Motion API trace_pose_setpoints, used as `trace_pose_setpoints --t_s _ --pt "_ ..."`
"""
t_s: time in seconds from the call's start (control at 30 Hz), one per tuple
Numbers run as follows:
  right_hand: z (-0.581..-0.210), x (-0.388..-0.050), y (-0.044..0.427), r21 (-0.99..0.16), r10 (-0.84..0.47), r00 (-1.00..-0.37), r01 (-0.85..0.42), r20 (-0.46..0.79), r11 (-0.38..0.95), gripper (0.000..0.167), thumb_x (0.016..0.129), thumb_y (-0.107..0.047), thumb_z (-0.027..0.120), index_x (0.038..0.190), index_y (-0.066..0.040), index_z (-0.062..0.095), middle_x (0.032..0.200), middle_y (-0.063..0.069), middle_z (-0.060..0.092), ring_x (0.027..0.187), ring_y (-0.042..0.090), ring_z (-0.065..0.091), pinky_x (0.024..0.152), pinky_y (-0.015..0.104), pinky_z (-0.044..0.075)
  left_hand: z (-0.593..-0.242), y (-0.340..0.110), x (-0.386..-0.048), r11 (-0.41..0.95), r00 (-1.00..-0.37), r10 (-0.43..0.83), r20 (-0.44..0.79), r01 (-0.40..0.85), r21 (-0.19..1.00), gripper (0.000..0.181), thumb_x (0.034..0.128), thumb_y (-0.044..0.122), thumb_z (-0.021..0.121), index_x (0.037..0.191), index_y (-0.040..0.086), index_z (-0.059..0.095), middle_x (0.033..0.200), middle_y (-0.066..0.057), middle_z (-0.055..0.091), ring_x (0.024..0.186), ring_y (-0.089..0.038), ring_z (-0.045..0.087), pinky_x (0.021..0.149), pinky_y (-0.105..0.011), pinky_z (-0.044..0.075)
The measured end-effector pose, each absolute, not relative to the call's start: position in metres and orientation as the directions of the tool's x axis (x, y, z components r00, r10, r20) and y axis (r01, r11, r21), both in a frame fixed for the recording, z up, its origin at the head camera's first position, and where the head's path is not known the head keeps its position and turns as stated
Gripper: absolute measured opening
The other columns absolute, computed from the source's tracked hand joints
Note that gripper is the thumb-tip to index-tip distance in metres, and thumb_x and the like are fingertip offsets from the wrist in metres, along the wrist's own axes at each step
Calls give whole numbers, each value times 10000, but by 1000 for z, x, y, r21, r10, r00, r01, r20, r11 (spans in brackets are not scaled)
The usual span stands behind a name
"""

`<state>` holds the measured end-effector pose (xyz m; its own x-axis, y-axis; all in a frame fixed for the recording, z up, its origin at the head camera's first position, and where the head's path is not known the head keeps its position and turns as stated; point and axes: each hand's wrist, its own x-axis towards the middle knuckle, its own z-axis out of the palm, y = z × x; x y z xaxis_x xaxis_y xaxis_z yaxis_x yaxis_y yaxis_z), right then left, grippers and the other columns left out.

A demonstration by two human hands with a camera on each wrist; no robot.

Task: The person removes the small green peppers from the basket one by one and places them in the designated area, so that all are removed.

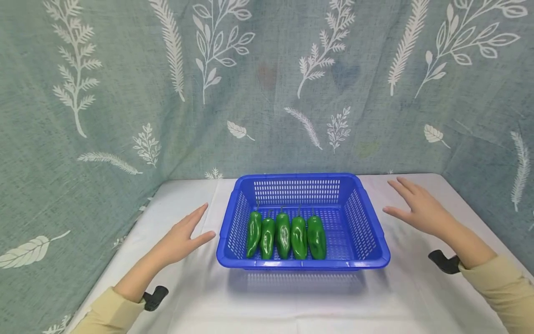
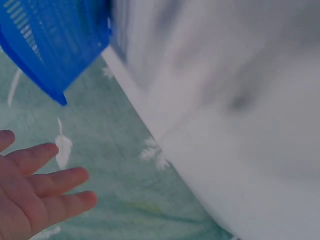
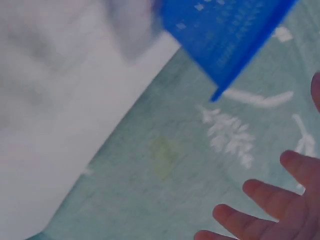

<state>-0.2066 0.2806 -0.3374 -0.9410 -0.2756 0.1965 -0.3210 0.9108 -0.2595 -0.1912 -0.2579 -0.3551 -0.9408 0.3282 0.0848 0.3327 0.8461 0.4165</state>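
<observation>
A blue plastic basket [image 1: 303,263] with slotted walls stands on the white table in the head view. Several glossy green peppers [image 1: 282,235] lie side by side in its left and middle part, stems toward the back. To the left of the basket hovers my left hand [image 1: 177,241], fingers extended and thumb apart, touching nothing. On the other side my right hand [image 1: 423,211] is held likewise, apart from the rim. Both wrist views show spread fingers and a corner of the basket; the peppers cannot be made out there.
White cloth covers the table [image 1: 183,287]. Behind it and along both sides hangs a grey-green curtain [image 1: 267,130] with white leaf prints. A black wrist mount [image 1: 155,298] sits below the left wrist, another black mount [image 1: 444,262] by the right.
</observation>
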Motion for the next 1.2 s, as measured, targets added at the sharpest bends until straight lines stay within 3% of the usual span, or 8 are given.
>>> trace_pose_setpoints --t_s 0.27,0.67,0.93,1.2 --pt "-309 -207 250 -389 -268 -947 -318 180 864 774 865 -459 562 1421 -12 262 1417 289 279 1273 485 264 980 656 246 -351 -233 -203 780 -930 363 58 337 527 807 864 488 541 1469 111 164 1486 -173 239 1334 -399 247 1033 -592 259" --pt "-285 -223 204 -614 -295 -955 -249 27 749 778 873 -457 551 1444 -52 210 1423 243 314 1224 441 392 903 575 419 -361 -219 -217 745 -940 341 -9 265 613 837 841 498 565 1472 138 150 1460 -177 299 1320 -411 274 996 -626 286" --pt "-294 -250 170 -755 -310 -949 -164 -54 635 728 887 -353 567 1453 -80 201 1415 242 323 1264 424 347 970 555 375 -367 -216 -226 725 -945 326 14 260 637 823 841 487 572 1469 141 168 1475 -151 280 1327 -400 267 1019 -609 268" --pt "-316 -261 146 -782 -307 -941 -82 -144 618 765 880 -305 587 1458 -54 153 1419 257 295 1164 416 449 853 460 488 -380 -213 -227 725 -944 331 8 260 637 862 821 476 604 1463 95 173 1487 -195 211 1338 -400 236 1039 -593 248"
